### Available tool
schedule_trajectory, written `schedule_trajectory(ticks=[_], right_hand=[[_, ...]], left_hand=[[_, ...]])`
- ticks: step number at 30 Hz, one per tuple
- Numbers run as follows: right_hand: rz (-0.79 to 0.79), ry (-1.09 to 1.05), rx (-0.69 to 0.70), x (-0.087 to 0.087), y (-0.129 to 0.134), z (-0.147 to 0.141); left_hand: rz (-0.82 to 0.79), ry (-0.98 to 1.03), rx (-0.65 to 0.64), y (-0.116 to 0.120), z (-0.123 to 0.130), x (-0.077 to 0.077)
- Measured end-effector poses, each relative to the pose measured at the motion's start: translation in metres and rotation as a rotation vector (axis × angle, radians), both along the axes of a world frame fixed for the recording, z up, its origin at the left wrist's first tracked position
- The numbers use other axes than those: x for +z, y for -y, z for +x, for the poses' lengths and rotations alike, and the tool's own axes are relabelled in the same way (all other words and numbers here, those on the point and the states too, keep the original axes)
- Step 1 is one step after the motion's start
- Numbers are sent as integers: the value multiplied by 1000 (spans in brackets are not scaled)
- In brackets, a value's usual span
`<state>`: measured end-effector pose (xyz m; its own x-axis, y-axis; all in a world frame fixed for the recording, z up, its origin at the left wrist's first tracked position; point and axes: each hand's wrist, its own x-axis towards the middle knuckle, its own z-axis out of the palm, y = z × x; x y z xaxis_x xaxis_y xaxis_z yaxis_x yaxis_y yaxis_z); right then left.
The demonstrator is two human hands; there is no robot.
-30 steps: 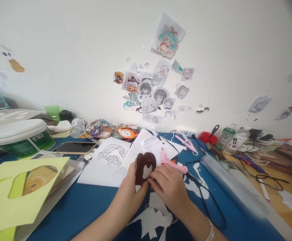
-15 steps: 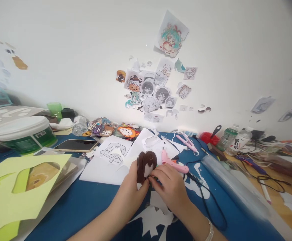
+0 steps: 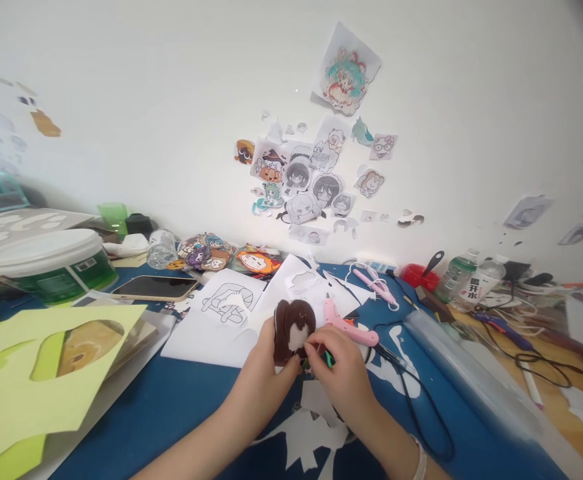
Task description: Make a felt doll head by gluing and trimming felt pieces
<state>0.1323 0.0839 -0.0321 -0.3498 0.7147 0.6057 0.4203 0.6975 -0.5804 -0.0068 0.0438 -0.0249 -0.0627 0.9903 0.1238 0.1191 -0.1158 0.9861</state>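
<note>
My left hand (image 3: 266,367) grips a small cutout character head (image 3: 300,320) with dark brown hair and a pale, blank face area, keeping it upright over the desk. My right hand (image 3: 339,363) is closed in a pinch at the lower right edge of the face; what lies between the fingertips is too small to make out. A bit of something green (image 3: 329,359) shows beside the right fingers. Just behind the right hand lies a pink glue gun (image 3: 346,325) with a black cord. White paper scraps (image 3: 304,437) lie below both hands.
White sheets with a line drawing (image 3: 229,303) spread behind my hands. To the left are yellow cut sheets (image 3: 46,413), a phone (image 3: 156,287) and a lidded tub (image 3: 51,263). On the right are a clear plastic roll (image 3: 466,367), bottles (image 3: 479,283) and a red bowl (image 3: 416,275).
My right fingertips have shifted slightly at the face's edge, and the green bit now shows beside them. The cutout has tilted a little, showing more of its pale face. The whole view has shifted slightly.
</note>
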Motion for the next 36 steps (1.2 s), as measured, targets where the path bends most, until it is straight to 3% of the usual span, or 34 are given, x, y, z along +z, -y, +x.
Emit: schedule_trajectory(ticks=[10, 17, 21, 30, 36], right_hand=[[-588, -345, 1, 3, -4, 3], [-792, -602, 102, 4, -7, 2], [-820, -665, 98, 5, -5, 3], [-726, -662, 103, 5, -5, 5], [-710, -664, 99, 5, -7, 7]], left_hand=[[-59, 96, 35, -3, -1, 4], [-91, 143, 23, -5, -1, 7], [-75, 210, 9, -3, -1, 11], [-103, 246, 75, -1, 2, 21], [-66, 278, 61, 0, 1, 19]])
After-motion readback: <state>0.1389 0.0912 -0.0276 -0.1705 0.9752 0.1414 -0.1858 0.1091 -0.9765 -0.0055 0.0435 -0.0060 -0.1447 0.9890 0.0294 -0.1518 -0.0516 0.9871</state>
